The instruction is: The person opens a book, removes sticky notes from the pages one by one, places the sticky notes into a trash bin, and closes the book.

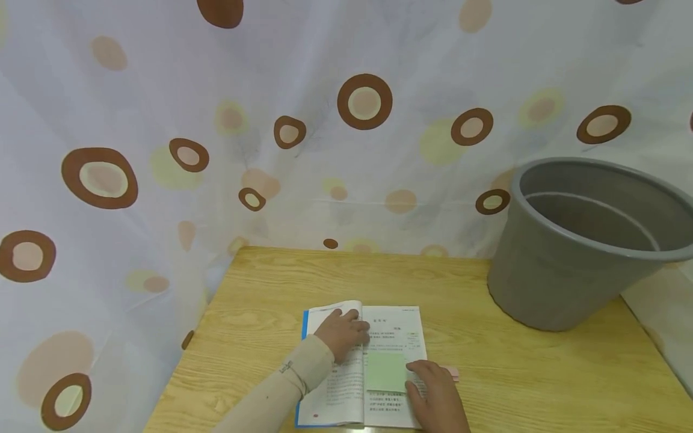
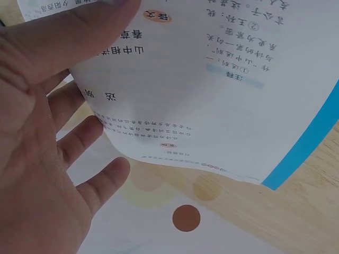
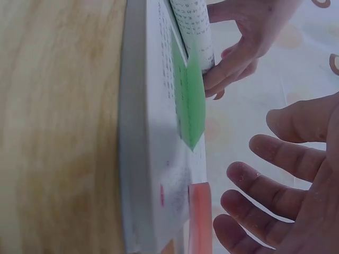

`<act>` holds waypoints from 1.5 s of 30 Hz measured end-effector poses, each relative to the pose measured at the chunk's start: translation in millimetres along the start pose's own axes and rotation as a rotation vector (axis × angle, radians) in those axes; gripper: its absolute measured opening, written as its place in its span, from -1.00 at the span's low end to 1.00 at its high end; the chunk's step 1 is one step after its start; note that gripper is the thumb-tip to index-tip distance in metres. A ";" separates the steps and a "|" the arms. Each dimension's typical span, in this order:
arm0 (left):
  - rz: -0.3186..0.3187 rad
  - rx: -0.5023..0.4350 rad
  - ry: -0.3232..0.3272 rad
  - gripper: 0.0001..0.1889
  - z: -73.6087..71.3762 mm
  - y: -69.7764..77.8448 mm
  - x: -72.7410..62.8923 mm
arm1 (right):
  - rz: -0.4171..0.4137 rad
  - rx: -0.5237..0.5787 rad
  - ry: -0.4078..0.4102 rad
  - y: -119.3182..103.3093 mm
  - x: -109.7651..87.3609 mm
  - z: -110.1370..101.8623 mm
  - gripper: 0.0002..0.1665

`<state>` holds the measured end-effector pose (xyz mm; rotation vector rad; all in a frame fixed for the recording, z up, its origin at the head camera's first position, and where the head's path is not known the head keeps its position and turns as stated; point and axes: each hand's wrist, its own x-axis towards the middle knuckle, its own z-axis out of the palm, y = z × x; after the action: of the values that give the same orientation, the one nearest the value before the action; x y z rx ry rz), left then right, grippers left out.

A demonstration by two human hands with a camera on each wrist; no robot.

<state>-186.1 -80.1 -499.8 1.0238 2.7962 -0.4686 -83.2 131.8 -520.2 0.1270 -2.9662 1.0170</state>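
Observation:
An open book (image 1: 397,322) with a blue cover edge lies on the wooden table, its left page (image 2: 175,100) bowed upward. My left hand (image 1: 342,335) rests on that page beside the spine, fingers extended toward the right page; the thumb crosses the printed surface in the left wrist view. On the right page sits a green sticky note (image 1: 385,371), one side lifted off the paper in the right wrist view (image 3: 196,100). My right hand (image 1: 437,394) hovers by the note's right edge. Its fingers (image 3: 267,190) are spread and hold nothing.
A large grey bucket (image 1: 563,270) stands at the table's right rear. Pink sticky tabs (image 3: 199,217) stick out past the book's right edge. Behind the wooden table (image 1: 260,288) hangs a white sheet (image 1: 303,222) with brown and yellow spots.

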 end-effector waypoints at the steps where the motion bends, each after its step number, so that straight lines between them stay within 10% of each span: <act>1: 0.001 0.000 0.001 -0.35 1.5 -0.2 0.0 | -0.001 0.006 -0.003 0.1 -0.9 0.9 -0.71; 23: -0.021 0.015 0.014 -0.49 8.9 3.6 -9.7 | -0.129 -0.011 -0.047 5.4 -13.7 30.7 -0.72; 45: -0.042 0.007 -0.023 -0.43 -3.5 -1.1 -2.9 | -0.034 -0.064 -0.070 -3.0 -9.1 28.9 -0.57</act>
<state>-184.7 -81.5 -495.6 0.9564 2.8033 -0.4926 -73.2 112.4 -541.5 0.2160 -3.0441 0.9319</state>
